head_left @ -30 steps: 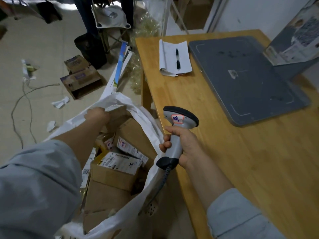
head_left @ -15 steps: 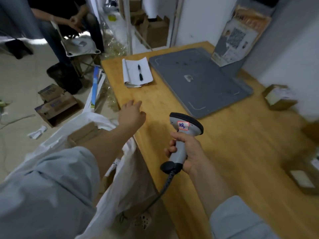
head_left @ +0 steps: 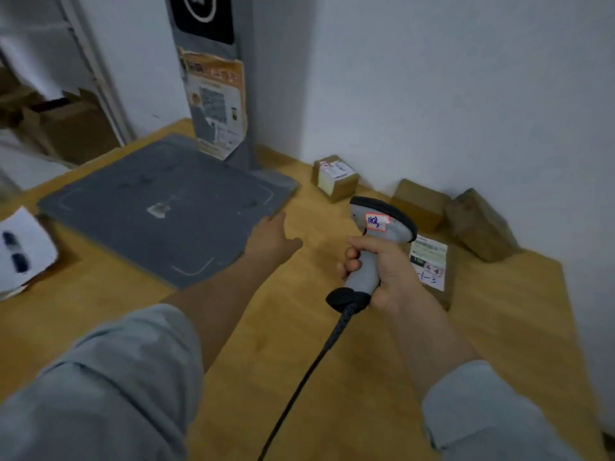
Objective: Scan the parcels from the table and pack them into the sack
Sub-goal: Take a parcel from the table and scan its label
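Cable (head_left: 309,371) first, since it's nearest: it trails off the scanner (head_left: 379,224) toward the near edge of the counter (head_left: 266,327), so watch it doesn't drag across anything when you swing round. Right hand (head_left: 382,274) is wrapped tight round the scanner grip, with the head pointing away toward the wall. Left hand (head_left: 271,236) is open, fingers stretched fwd over bare wood just off the corner of the grey mat (head_left: 159,207), holding nothing.

IMO the step here is grabbing the next parcel to scan. Closest candidate is the flat parcel (head_left: 431,264), lying label-up right behind the right hand and partly hidden by it. Left hand is aimed more toward the middle tho. So either cross over for that one, or go for the small box (head_left: 336,177) further back near the wall, which also has a white label showing.

Tip: pick w/ the left and tilt the label toward the scanner, don't chase the label w/ the scanner.

Beyond those, a plain box (head_left: 417,204) and a tilted box (head_left: 479,224) sit against the wall. No labels visible on them from here, so they'd prob need flipping before a scan. Sack isn't in view, so can't say how full it is or where it sits.
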`<state>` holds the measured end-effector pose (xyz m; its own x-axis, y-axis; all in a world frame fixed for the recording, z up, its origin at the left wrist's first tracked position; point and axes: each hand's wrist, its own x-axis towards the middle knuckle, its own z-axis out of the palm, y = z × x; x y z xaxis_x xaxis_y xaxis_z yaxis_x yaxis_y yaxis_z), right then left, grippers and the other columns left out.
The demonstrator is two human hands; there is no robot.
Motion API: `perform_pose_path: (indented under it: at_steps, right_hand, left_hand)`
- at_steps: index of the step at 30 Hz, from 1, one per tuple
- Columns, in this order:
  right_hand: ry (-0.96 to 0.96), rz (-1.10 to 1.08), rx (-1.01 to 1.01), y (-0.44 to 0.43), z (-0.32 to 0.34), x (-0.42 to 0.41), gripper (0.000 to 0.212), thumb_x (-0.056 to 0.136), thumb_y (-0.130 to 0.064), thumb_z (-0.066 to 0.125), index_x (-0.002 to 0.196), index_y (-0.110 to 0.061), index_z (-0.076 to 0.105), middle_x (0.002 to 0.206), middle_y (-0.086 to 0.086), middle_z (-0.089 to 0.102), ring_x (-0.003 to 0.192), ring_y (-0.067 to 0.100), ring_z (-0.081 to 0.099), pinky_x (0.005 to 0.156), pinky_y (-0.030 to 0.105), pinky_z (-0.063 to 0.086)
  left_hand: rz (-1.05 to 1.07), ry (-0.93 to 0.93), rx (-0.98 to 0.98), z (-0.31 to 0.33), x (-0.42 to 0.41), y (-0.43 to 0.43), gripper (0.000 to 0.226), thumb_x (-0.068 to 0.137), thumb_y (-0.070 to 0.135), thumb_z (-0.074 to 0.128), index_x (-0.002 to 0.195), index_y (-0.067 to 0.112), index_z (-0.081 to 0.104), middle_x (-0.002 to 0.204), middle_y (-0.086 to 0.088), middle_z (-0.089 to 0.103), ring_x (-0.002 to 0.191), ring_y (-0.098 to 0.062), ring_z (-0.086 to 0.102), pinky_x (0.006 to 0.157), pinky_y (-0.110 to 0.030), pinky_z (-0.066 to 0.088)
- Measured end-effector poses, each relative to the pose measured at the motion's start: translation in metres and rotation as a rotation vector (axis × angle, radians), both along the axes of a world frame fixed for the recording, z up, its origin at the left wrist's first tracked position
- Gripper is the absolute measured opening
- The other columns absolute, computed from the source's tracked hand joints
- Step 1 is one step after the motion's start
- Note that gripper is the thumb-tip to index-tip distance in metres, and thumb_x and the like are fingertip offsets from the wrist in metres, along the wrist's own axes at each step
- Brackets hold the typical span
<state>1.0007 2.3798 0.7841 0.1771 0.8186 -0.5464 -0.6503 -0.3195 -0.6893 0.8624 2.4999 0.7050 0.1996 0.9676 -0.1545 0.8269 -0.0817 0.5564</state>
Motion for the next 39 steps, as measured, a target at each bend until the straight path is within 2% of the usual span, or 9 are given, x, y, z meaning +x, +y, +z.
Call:
perform_pose_path:
  at_steps: [8,10,13,17,22,27,34,36,39]
  right_hand:
    - [-0.085,-0.103,-0.045,0.114,-0.041,0.059,0.028,0.087,0.001,0.057,0.061,-0.007,0.050,0.047,0.004,0.047,0.035,0.011,0.039,0.042,0.022,0.049]
    - [-0.121,-0.104,-0.060,0.132,-0.051,0.070,0.030,0.087,0.002,0.057,0.059,-0.006,0.049,0.047,0.005,0.047,0.035,0.012,0.039,0.042,0.022,0.048]
    - [-0.152,-0.110,-0.073,0.153,-0.069,0.082,0.027,0.083,0.005,0.061,0.059,-0.005,0.050,0.051,0.008,0.049,0.038,0.015,0.041,0.042,0.024,0.047]
    - [-0.150,-0.069,-0.097,0.170,-0.091,0.091,0.028,0.081,0.006,0.062,0.057,-0.004,0.051,0.052,0.010,0.049,0.037,0.016,0.041,0.044,0.025,0.046]
    - [-0.138,-0.047,-0.151,0.177,-0.110,0.102,0.023,0.083,0.003,0.063,0.064,-0.004,0.052,0.051,0.008,0.049,0.035,0.015,0.042,0.045,0.025,0.047]
    - [-0.142,-0.073,-0.152,0.175,-0.114,0.106,0.025,0.084,0.004,0.062,0.063,-0.004,0.050,0.051,0.009,0.049,0.035,0.015,0.041,0.043,0.023,0.046]
    - [-0.121,-0.132,-0.182,0.133,-0.101,0.094,0.012,0.081,0.005,0.065,0.073,0.000,0.057,0.054,0.011,0.058,0.039,0.016,0.051,0.051,0.030,0.054]
    - [-0.078,-0.179,-0.182,0.109,-0.098,0.088,0.010,0.081,0.004,0.065,0.088,-0.001,0.060,0.067,0.013,0.065,0.052,0.019,0.061,0.060,0.035,0.057]
    - [-0.040,-0.203,-0.177,0.068,-0.091,0.075,0.027,0.080,-0.003,0.067,0.106,-0.005,0.061,0.092,0.014,0.067,0.080,0.025,0.065,0.075,0.042,0.056]
  left_hand:
    - [-0.131,-0.078,0.003,-0.036,0.100,0.158,0.082,0.073,0.035,0.077,0.141,0.012,0.038,0.135,-0.016,0.048,0.121,-0.031,0.048,0.095,-0.039,0.046]
    - [-0.126,-0.053,0.027,-0.046,0.118,0.191,0.096,0.063,0.038,0.081,0.143,0.015,0.034,0.133,-0.013,0.049,0.121,-0.031,0.047,0.095,-0.042,0.046]
    - [-0.093,0.024,0.031,-0.058,0.143,0.228,0.126,0.058,0.042,0.085,0.151,0.013,0.005,0.148,-0.014,0.026,0.138,-0.033,0.022,0.110,-0.048,0.030]
    - [-0.097,0.057,0.007,-0.069,0.160,0.262,0.139,0.060,0.036,0.087,0.151,0.011,-0.015,0.158,-0.014,-0.015,0.145,-0.034,-0.014,0.119,-0.046,0.003]
    - [-0.150,0.037,-0.006,-0.084,0.173,0.294,0.138,0.064,0.038,0.086,0.151,0.014,-0.018,0.157,-0.019,-0.016,0.145,-0.037,-0.014,0.117,-0.051,0.004]
    - [-0.141,-0.048,0.034,-0.088,0.176,0.274,0.130,0.058,0.040,0.087,0.153,0.013,0.002,0.151,-0.019,0.008,0.140,-0.039,0.014,0.116,-0.045,0.022]
    - [-0.205,-0.115,-0.031,-0.086,0.133,0.164,0.128,0.056,0.037,0.088,0.151,0.016,0.004,0.147,-0.016,0.006,0.138,-0.035,0.011,0.114,-0.041,0.022]
    - [-0.187,-0.170,-0.108,-0.077,0.110,0.123,0.135,0.050,0.040,0.087,0.152,0.014,0.001,0.146,-0.014,0.006,0.138,-0.033,0.010,0.115,-0.040,0.021]
    - [-0.167,-0.254,-0.171,-0.054,0.077,0.057,0.142,0.037,0.050,0.074,0.152,0.013,-0.001,0.144,-0.009,0.006,0.137,-0.029,0.011,0.116,-0.036,0.023]
